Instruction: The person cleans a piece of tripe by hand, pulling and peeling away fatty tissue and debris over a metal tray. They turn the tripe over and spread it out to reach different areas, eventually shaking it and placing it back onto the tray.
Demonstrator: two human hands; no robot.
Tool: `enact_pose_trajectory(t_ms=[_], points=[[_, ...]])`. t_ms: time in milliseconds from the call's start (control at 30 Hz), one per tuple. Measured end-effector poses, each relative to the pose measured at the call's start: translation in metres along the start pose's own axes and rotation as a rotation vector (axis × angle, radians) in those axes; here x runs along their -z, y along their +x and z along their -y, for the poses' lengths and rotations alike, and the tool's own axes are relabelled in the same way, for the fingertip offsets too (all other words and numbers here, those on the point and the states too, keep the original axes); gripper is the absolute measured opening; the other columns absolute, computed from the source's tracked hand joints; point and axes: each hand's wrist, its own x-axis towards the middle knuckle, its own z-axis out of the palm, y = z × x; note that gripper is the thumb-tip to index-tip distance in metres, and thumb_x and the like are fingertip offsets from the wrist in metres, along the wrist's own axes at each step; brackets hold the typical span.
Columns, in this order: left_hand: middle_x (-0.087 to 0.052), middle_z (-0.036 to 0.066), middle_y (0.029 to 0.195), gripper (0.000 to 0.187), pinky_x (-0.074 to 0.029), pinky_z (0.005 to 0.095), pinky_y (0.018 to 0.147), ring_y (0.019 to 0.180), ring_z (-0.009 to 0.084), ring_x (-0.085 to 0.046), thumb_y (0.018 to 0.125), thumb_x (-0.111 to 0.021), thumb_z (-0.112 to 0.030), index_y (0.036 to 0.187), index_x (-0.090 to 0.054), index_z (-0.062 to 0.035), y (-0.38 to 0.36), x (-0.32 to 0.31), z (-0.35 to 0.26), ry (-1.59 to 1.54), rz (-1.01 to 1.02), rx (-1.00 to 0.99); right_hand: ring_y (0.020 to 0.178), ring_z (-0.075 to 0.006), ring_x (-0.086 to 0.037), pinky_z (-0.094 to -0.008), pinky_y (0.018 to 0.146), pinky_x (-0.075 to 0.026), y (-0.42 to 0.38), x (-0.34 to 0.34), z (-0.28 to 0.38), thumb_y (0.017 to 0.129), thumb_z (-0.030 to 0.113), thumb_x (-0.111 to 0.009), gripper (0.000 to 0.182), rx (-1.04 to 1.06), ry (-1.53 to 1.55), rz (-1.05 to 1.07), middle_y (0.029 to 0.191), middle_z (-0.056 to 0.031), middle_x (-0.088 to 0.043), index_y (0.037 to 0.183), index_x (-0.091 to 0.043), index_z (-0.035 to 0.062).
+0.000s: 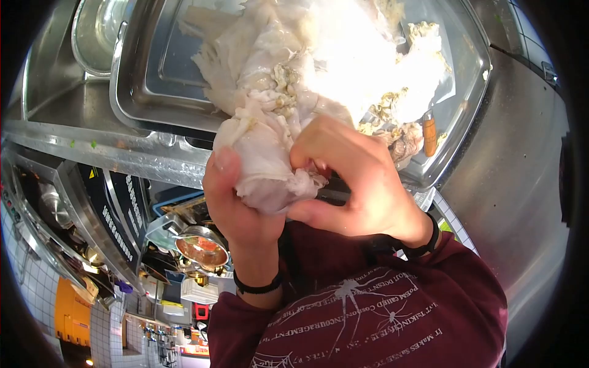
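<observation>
A pale, slippery piece of what looks like tripe (264,165) is held up over the front rim of a metal tray (138,110). My left hand (242,205) cups this piece from the left and below, its thumb lying along the side. With bent fingers and thumb, my right hand (359,175) grips the ragged right end of the same piece. Its fingertips are partly hidden in the folds. The piece runs up into a large white heap (245,55) with frilly, yellowish edges inside the tray. Strong glare washes out the heap's middle.
A wooden-handled tool (429,134) leans in the tray's right corner, its other end lost among the pieces. Left of the tray stands a round clear bowl (95,37). A steel counter (521,184) extends to the right. Pots (202,246) and kitchen equipment sit lower left.
</observation>
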Motion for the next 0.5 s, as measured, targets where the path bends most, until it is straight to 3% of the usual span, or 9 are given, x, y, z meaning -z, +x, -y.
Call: enact_pose_trajectory(t_ms=[33,100,133,200,233,300,333,433,500], points=[[-0.059,0.014,0.103,0.049,-0.050,0.0296,0.073,0.090,0.0189,-0.060,0.083,-0.056,-0.032,0.109,-0.051,0.0090,0.005,-0.001,-0.007,0.000,0.003,0.000,0.056,-0.0192,-0.051,-0.0283,0.050,-0.040,-0.002,0.001,0.001,0.068,0.009,-0.066,0.017,0.006,-0.131,0.061,0.072,-0.0053,-0.052,0.081,-0.057,0.0027],[-0.057,0.013,0.105,0.049,-0.048,0.0293,0.076,0.092,0.0180,-0.059,0.087,-0.053,-0.034,0.111,-0.050,0.0075,0.019,-0.003,-0.028,-0.511,-0.234,0.861,0.056,-0.0206,-0.051,-0.0290,0.049,-0.040,-0.004,0.001,0.000,0.067,0.009,-0.068,0.017,-0.019,-0.159,0.063,0.070,-0.0051,-0.051,0.078,-0.057,0.0031],[-0.057,0.013,0.105,0.049,-0.048,0.0293,0.076,0.092,0.0180,-0.059,0.087,-0.053,-0.034,0.111,-0.050,0.0075,0.017,0.002,-0.029,-0.510,-0.231,0.862,0.056,-0.0212,-0.051,-0.0294,0.049,-0.040,-0.004,0.005,-0.001,0.065,0.008,-0.068,0.017,-0.007,-0.182,0.107,0.069,-0.0050,-0.051,0.076,-0.057,0.0033],[-0.053,0.016,0.117,0.067,-0.043,0.0345,0.090,0.109,0.0233,-0.053,0.090,-0.040,-0.054,0.122,-0.047,0.0052,0.012,0.011,-0.028,-0.229,0.153,0.677,0.056,-0.0217,-0.051,-0.0299,0.049,-0.040,-0.002,0.008,-0.001,0.063,0.008,-0.069,0.017,0.005,-0.205,0.146,0.069,-0.0049,-0.050,0.074,-0.057,0.0034],[-0.053,0.016,0.117,0.067,-0.043,0.0345,0.090,0.109,0.0233,-0.053,0.090,-0.040,-0.054,0.122,-0.047,0.0052,0.013,0.010,-0.029,-0.228,0.156,0.678,0.057,-0.0223,-0.052,-0.0302,0.050,-0.042,-0.001,0.008,-0.001,0.062,0.006,-0.068,0.016,0.031,-0.190,0.115,0.069,-0.0049,-0.052,0.074,-0.057,0.0034],[-0.055,0.013,0.113,0.062,-0.043,0.0324,0.089,0.105,0.0224,-0.055,0.092,-0.040,-0.049,0.119,-0.050,0.0059,0.014,0.003,-0.035,0.157,0.362,0.611,0.058,-0.0229,-0.053,-0.0305,0.051,-0.043,0.001,0.005,0.000,0.061,0.005,-0.068,0.016,0.059,-0.171,0.085,0.070,-0.0049,-0.053,0.073,-0.058,0.0034],[-0.059,0.007,0.095,0.036,-0.043,0.0232,0.070,0.082,0.0103,-0.052,0.091,-0.052,-0.025,0.112,-0.053,0.0040,0.011,-0.008,-0.037,-0.073,0.124,0.651,0.059,-0.0231,-0.054,-0.0303,0.052,-0.044,0.002,0.003,0.000,0.061,0.002,-0.067,0.017,0.130,-0.253,0.029,0.071,-0.0052,-0.054,0.075,-0.059,0.0030],[-0.056,0.014,0.111,0.045,-0.046,0.0286,0.082,0.098,0.0194,-0.057,0.093,-0.048,-0.030,0.119,-0.050,0.0069,0.023,0.003,-0.039,0.037,0.170,0.835,0.059,-0.0224,-0.055,-0.0297,0.053,-0.046,-0.002,0.002,0.002,0.061,-0.001,-0.066,0.018,0.194,-0.326,-0.065,0.073,-0.0061,-0.057,0.078,-0.062,0.0023],[-0.058,0.010,0.103,0.037,-0.045,0.0261,0.076,0.090,0.0147,-0.056,0.094,-0.047,-0.024,0.115,-0.053,0.0057,0.022,-0.001,-0.035,0.028,0.116,0.751,0.059,-0.0217,-0.056,-0.0293,0.053,-0.046,-0.005,0.000,0.001,0.062,-0.003,-0.065,0.019,0.192,-0.319,-0.103,0.075,-0.0066,-0.058,0.079,-0.063,0.0021]])
